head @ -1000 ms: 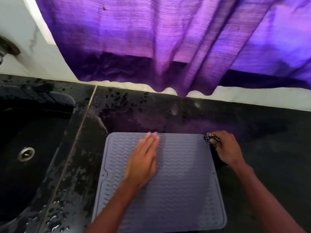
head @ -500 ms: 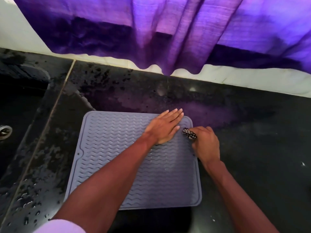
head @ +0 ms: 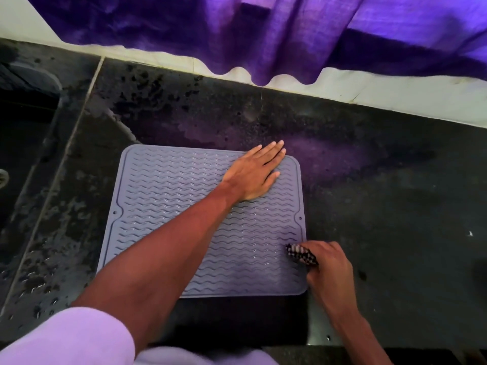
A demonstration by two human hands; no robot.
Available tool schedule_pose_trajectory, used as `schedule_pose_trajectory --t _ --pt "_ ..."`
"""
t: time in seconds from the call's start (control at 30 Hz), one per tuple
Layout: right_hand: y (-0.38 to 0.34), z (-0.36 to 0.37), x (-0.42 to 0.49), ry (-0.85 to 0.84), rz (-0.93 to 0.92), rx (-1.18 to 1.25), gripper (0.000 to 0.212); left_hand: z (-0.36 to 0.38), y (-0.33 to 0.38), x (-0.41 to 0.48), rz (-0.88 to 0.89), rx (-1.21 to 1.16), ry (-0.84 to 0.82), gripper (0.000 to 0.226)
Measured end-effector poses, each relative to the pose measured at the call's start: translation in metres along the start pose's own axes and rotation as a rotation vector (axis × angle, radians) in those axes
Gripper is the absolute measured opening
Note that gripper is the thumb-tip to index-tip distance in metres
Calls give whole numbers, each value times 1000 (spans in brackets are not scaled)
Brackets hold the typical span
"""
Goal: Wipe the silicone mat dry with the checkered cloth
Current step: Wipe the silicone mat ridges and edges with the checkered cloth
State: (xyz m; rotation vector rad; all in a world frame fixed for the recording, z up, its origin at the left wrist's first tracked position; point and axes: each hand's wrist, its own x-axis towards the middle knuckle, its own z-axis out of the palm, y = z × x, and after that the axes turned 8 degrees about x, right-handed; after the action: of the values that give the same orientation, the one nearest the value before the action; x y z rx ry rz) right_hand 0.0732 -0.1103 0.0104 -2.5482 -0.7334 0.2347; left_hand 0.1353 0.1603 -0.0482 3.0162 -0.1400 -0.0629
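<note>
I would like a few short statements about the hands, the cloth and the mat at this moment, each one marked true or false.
1. The left hand rests flat on the silicone mat. True.
2. The checkered cloth is spread over the middle of the mat. False: it is bunched in the right hand, at the mat's right edge.
3. The sink is to the right of the mat. False: it is to the left.
4. A purple curtain hangs behind the counter. True.
</note>
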Motion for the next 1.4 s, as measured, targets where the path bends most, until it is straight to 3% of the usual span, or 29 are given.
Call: schedule_pose_trajectory --t 0.23,0.33,0.4,0.43,0.53,0.63,0.7,0.83,0.97,1.13,1.27,1.4 --pt "-2 -13 -36 -184 98 -34 56 -10 1 0 -11 -56 -66 62" --pt "-12 -35 -17 -551 203 6 28 -34 -10 -11 7 -306 -135 61" --pt "-30 -50 -1 -822 265 203 15 -44 -33 -32 9 -454 -34 55" --pt "-45 -53 6 -876 277 332 14 -45 -50 -51 -10 -465 55 50" --pt "-99 -40 22 -709 254 623 21 -41 -121 -119 -136 -309 318 41" --pt "-162 1 45 -522 184 770 20 -42 -190 -176 -230 -162 372 36" --pt "-202 38 67 -473 18 686 15 -42 -222 -192 -236 -98 339 35" --pt "-264 109 115 -284 -267 324 15 -45 -245 -186 -195 -62 138 60" --pt "-294 149 151 -133 -358 45 32 -52 -261 -172 -179 -42 21 83" --pt "-300 164 152 -161 -393 -85 54 -54 -273 -158 -115 91 -13 97" --pt "-298 159 129 -291 -417 -113 53 -51 -278 -155 -89 76 -6 101" --pt "-291 157 83 -314 -399 -62 57 -51 -280 -153 -76 111 -25 100"
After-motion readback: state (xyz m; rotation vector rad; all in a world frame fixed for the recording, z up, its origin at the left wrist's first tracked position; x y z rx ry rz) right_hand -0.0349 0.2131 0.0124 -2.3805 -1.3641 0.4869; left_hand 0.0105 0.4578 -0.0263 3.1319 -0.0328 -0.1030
